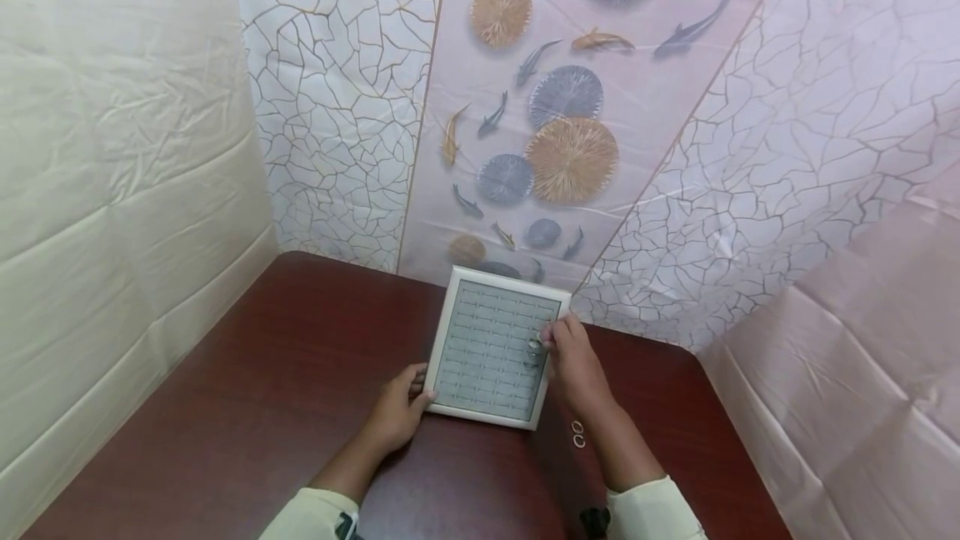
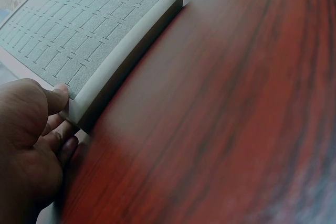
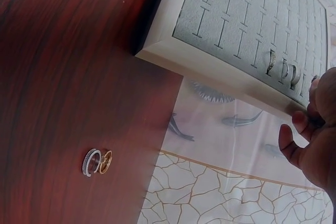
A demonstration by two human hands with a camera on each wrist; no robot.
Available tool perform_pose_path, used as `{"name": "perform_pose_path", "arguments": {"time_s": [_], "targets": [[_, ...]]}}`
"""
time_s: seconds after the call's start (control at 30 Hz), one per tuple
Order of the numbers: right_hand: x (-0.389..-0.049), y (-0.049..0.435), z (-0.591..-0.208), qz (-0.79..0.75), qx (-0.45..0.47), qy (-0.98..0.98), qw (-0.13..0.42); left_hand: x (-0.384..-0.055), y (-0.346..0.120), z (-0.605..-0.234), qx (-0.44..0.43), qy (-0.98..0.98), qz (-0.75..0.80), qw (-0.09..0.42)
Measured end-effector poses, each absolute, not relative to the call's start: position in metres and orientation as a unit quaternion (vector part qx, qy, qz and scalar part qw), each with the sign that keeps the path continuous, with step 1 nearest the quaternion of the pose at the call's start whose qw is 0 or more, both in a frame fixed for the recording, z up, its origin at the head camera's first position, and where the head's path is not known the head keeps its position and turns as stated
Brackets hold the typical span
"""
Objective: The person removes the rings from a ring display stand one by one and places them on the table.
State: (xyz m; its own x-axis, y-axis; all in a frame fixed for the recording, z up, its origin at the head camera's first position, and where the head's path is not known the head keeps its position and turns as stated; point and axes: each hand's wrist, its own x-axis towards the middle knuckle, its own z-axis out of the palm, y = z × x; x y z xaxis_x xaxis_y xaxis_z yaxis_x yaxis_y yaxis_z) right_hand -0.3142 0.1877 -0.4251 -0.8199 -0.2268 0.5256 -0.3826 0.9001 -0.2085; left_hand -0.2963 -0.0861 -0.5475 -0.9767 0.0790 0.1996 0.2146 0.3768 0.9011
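Note:
A ring display tray (image 1: pixel 483 417) with a pale frame and grey slotted foam stands tilted up on the table. My left hand (image 1: pixel 397 411) grips its lower left corner, thumb on the front and fingers behind. At the tray's right edge, my right hand (image 1: pixel 576 361) pinches what looks like a ring at a slot, mostly hidden by the fingers. Beside those fingertips, a patterned ring (image 3: pixel 271 61) and two silver-coloured rings (image 3: pixel 290 73) sit in the foam. On the table lie a silver ring (image 3: pixel 91 162) with small stones and a gold-coloured ring (image 3: pixel 106 162), touching or nearly so.
The dark red wooden table (image 1: pixel 247 407) extends around the tray. Behind it hangs a patterned cloth (image 1: pixel 337 107) with fish and round motifs. Plain cream cloth (image 1: pixel 127 148) covers the left side and pinkish cloth (image 1: pixel 847 332) the right.

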Motion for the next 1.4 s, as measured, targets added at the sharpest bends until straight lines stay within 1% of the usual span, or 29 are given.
{"name": "perform_pose_path", "arguments": {"time_s": [0.13, 0.37, 0.43, 0.67, 0.93, 1.07, 1.17, 1.4], "targets": [[-0.313, 0.19, -0.427, 0.151, 0.159, -0.942, 0.255, -0.296, -0.086, -0.547, -0.089, -0.827, -0.551, 0.064], [-0.312, 0.192, -0.428, 0.156, 0.162, -0.931, 0.286, -0.296, -0.086, -0.548, -0.087, -0.824, -0.557, 0.066], [-0.311, 0.192, -0.428, 0.156, 0.157, -0.933, 0.284, -0.296, -0.086, -0.548, -0.087, -0.824, -0.557, 0.063], [-0.309, 0.198, -0.432, 0.156, 0.129, -0.948, 0.247, -0.295, -0.086, -0.548, -0.08, -0.828, -0.552, 0.054], [-0.305, 0.213, -0.441, 0.17, 0.145, -0.937, 0.267, -0.297, -0.085, -0.546, -0.079, -0.827, -0.554, 0.048], [-0.301, 0.224, -0.447, 0.179, 0.143, -0.937, 0.266, -0.297, -0.084, -0.546, -0.073, -0.831, -0.549, 0.045], [-0.298, 0.234, -0.452, 0.176, 0.143, -0.941, 0.251, -0.298, -0.084, -0.546, -0.07, -0.833, -0.547, 0.045], [-0.287, 0.253, -0.462, 0.166, 0.157, -0.955, 0.189, -0.299, -0.084, -0.546, -0.074, -0.835, -0.543, 0.048]]}}
